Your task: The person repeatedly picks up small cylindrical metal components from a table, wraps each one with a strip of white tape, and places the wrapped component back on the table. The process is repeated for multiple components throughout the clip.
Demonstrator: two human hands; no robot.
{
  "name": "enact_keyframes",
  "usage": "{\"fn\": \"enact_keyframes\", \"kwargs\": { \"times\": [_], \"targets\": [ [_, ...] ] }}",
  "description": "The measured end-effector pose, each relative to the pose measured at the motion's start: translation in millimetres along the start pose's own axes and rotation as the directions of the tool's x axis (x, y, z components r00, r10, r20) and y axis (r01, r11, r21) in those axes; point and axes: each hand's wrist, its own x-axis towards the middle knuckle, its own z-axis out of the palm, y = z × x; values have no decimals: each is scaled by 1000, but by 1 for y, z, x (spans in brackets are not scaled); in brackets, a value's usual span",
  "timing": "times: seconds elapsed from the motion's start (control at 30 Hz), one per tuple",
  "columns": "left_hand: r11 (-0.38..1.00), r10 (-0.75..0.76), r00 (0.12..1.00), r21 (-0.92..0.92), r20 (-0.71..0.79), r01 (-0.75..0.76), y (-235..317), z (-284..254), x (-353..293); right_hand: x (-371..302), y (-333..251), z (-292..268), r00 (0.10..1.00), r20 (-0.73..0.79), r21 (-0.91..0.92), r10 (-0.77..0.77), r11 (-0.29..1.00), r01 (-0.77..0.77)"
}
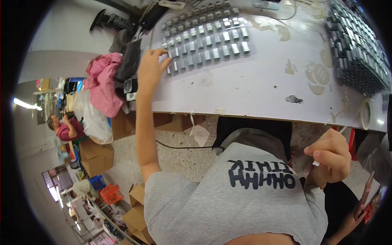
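A clear plastic tray [250,52] lies on the white table, holding rows of small silver metal blocks [215,53]. My left hand [152,70] is at the tray's left edge, thumb and forefinger apart beside the end blocks. It does not visibly hold any block. My right hand [330,158] is raised near the table's front edge at the right. Its fingers are closed on a thin white stick [343,130], one end of which sticks out above the hand. A white bit also shows below the fingertips.
A tall stack of metal pieces [359,53] stands at the table's right side, with a tape roll [365,113] nearer the front edge. A pink checked cloth [104,83] and dark bags lie left. Cardboard boxes [96,155] stand on the floor. Another person's hand [355,218] shows lower right.
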Motion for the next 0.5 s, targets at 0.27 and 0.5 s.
{"fn": "enact_keyframes", "kwargs": {
  "times": [0.27,0.5],
  "targets": [
    [869,-242,970,-450,-21,207,15,17,0,-10,5,7,987,-121,22,101,995,-99],
    [939,-145,989,-308,42,151,-5,23,9,-20,-1,7,983,-181,-78,-27,997,13]
  ]
}}
